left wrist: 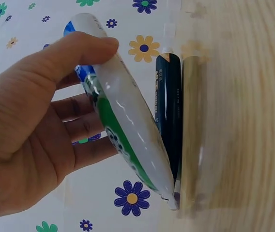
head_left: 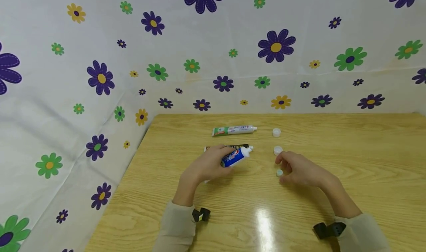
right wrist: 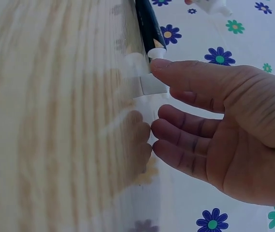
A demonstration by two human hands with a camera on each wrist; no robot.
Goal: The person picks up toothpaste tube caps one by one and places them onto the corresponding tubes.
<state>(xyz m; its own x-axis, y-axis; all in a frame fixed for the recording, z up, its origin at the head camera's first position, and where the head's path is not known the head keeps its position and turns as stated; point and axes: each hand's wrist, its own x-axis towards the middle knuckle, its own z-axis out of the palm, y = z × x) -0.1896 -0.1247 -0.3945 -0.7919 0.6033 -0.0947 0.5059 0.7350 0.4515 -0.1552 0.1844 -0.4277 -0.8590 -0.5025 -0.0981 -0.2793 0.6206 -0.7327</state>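
Tube (head_left: 234, 158) with blue print is held in left grip (head_left: 209, 164); right grip (head_left: 302, 170), seemingly loose, flanks 1 cap (head_left: 279, 173).

The left hand (left wrist: 36, 121) is holding a white, green and blue tube (left wrist: 128, 116), the thumb lying across its upper part and the other fingers reaching behind it. The tube is slanting from upper left to lower right, its flat end crossing in front of a dark tube (left wrist: 169, 96); whether the two are touching cannot be told. The dark tube is lying on a glossy wooden table (left wrist: 249, 121), which is mirroring it, while a white cloth (left wrist: 79, 203) with purple, green and yellow flowers is filling the background.
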